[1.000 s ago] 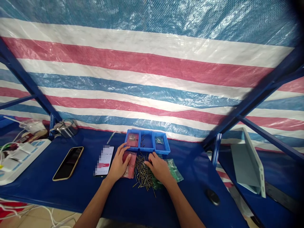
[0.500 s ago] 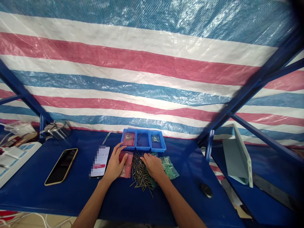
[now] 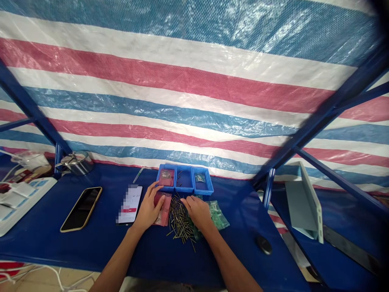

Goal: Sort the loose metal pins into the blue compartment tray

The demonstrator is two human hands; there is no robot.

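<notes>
My left hand lies with fingers apart over a stack of pink plastic bags. Its fingertips reach the near edge of the blue tray at the back. Just to the right spreads a pile of thin dark metal pieces with brassy tints, like small drill bits. Over the pile's upper right side is my right hand, its fingers curled and thumb pressed in; whatever is between them is hidden. Green plastic bags lie beside and partly under that hand.
Three joined blue trays stand behind the pile, holding a pink bag, a few thin pieces and a small clear packet. Two phones and a pen lie left. A black mouse-like object sits right, before blue frame posts.
The view has shifted slightly. My right hand's fingers have drawn back a little from the top of the pile and curled more. My left hand stays on the pink bags.
</notes>
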